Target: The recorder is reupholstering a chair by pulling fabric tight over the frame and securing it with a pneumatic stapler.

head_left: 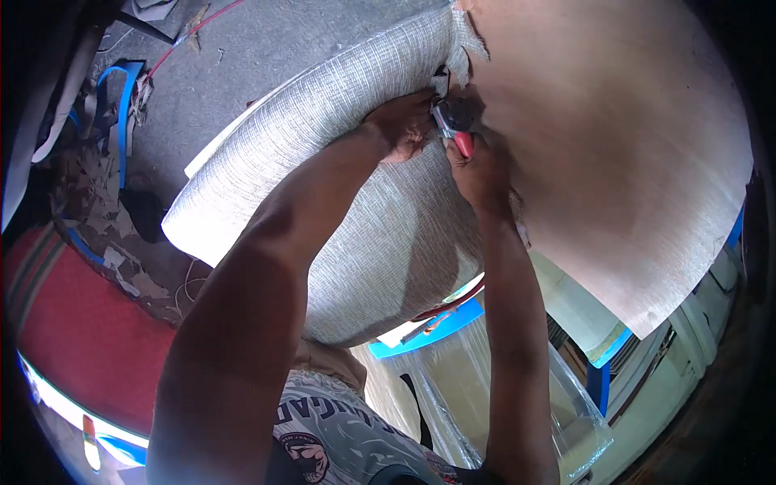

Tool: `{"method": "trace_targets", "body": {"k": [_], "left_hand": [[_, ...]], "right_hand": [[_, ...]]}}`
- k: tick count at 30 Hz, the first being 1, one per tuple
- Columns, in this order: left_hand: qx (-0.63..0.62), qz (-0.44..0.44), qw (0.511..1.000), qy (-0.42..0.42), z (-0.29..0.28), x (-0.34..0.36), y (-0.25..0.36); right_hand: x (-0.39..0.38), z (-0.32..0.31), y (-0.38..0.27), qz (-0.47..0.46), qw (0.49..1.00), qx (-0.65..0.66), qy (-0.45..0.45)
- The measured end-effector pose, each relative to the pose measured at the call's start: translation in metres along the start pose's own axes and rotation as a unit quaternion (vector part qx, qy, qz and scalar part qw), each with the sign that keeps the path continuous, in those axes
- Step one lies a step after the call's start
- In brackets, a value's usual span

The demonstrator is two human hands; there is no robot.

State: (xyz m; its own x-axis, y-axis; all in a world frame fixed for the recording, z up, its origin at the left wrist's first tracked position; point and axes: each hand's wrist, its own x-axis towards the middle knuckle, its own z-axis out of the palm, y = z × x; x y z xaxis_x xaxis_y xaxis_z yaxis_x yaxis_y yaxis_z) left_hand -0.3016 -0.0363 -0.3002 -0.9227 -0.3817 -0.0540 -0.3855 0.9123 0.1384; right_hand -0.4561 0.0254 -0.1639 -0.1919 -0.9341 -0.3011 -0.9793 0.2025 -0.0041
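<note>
My right hand (pixel 482 171) is closed around a staple gun (pixel 455 121) with a red grip and a silver and black body. Its nose points at the frayed edge of a light grey woven fabric (pixel 339 101), where it meets a curved tan board (pixel 614 137). Close beside the tool, my left hand (pixel 400 128) presses on the fabric with bent fingers and seems to grip its edge; the fingertips are partly hidden. The fabric wraps a rounded, padded form that lies in front of me.
A red padded piece (pixel 93 323) stands at the lower left. Scraps (pixel 101 194), a blue strip (pixel 125 121) and a red hose (pixel 182 40) lie on the grey floor (pixel 275 40). Below the board is a plastic-wrapped piece (pixel 461 388).
</note>
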Motion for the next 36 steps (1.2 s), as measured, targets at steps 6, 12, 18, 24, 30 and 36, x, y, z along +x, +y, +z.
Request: {"method": "trace_targets", "body": {"k": [6, 12, 18, 24, 30, 36], "left_hand": [[0.172, -0.053, 0.978, 0.109, 0.009, 0.0, 0.0], [0.04, -0.002, 0.999, 0.029, -0.003, -0.001, 0.0], [0.039, 0.003, 0.999, 0.012, -0.004, 0.001, -0.001], [0.071, -0.017, 0.997, -0.006, -0.033, -0.017, 0.009], [-0.032, -0.034, 0.999, 0.002, -0.047, -0.041, 0.015], [-0.055, -0.065, 0.996, 0.012, -0.026, -0.036, 0.016]], "right_hand": [[0.006, 0.003, -0.004, 0.042, 0.998, -0.023, -0.038], [0.005, 0.003, -0.011, 0.06, 0.996, -0.038, -0.049], [0.007, -0.001, -0.013, 0.034, 0.998, -0.04, -0.031], [0.008, 0.0, -0.011, 0.008, 1.0, -0.009, 0.02], [0.01, 0.0, 0.005, 0.024, 0.999, 0.007, -0.045], [-0.019, -0.009, 0.035, -0.079, 0.997, 0.017, 0.008]]}}
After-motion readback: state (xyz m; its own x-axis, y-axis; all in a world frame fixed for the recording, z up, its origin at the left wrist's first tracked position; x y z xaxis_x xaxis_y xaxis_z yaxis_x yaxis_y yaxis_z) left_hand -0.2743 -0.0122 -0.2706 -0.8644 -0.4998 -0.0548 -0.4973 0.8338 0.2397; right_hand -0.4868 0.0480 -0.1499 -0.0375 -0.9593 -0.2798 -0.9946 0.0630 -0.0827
